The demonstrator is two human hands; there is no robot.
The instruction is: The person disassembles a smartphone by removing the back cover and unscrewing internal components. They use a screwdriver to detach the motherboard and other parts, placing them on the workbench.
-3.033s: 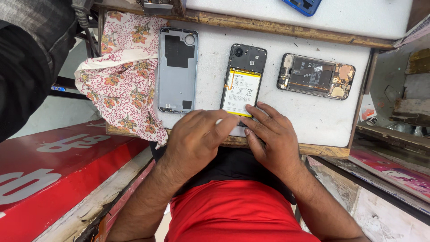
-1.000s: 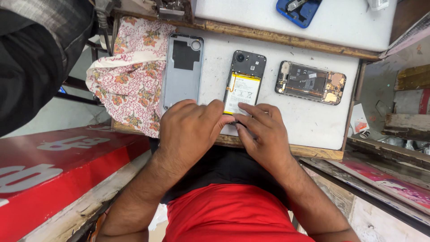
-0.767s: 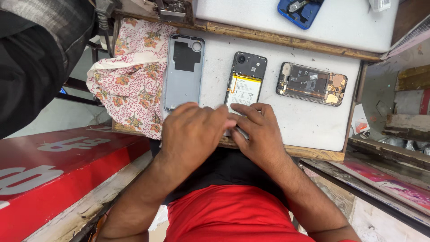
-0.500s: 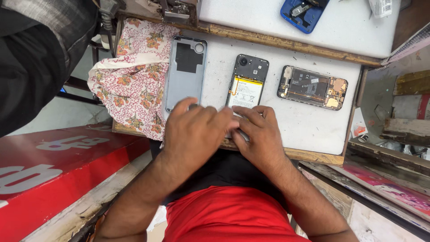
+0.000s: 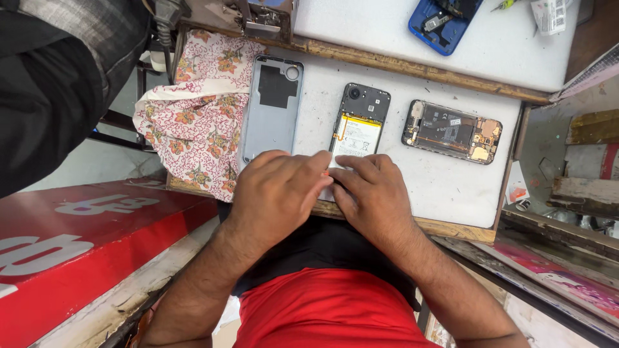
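An opened black phone [image 5: 356, 125] with a white and yellow battery showing lies on the white worktop [image 5: 445, 187]. My left hand [image 5: 276, 192] and my right hand [image 5: 369, 193] press together on its near end, fingers curled over it and hiding that end. A grey phone back cover [image 5: 272, 108] lies just left of it, inner side up. To the right lies a second opened phone [image 5: 452, 131] with its circuit boards bare.
A floral cloth [image 5: 193, 116] hangs over the worktop's left edge. A blue phone shell [image 5: 445, 22] sits on the raised shelf behind. A person in dark clothes [image 5: 58, 77] stands at the left. A red panel [image 5: 77, 238] is lower left; clutter fills the right side.
Both hands have stayed together on the near end of the black phone with small finger shifts. The camera view has drifted, so the worktop sits a little lower and further right in the frame.
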